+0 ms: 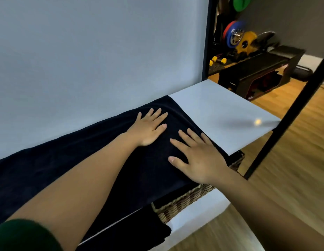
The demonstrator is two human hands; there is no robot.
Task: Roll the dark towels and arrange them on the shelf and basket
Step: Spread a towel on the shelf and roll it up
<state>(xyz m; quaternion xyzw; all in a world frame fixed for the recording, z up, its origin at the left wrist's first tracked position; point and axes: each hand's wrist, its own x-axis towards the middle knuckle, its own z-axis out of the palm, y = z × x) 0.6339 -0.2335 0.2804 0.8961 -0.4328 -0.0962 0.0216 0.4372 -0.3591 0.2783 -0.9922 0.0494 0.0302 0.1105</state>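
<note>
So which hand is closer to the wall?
The left hand, flat on the dark towel by the wall; the right hand presses nearer the front edge of the shelf.

Background's basically a home gym corner: red and blue weight plates [233, 34] next to a yellow plate [247, 43], a green disc [241, 3] up top, little yellow dumbbells [218, 60] lower left. Black bench [260, 64] sits on the wood floor [293, 160], with a plain pale wall [85, 60] on the left.

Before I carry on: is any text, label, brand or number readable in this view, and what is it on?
None can be read.
dark towel: no tag or label showing.
wicker basket: no label showing.
weight plates: any markings are too blurred to read.
</note>
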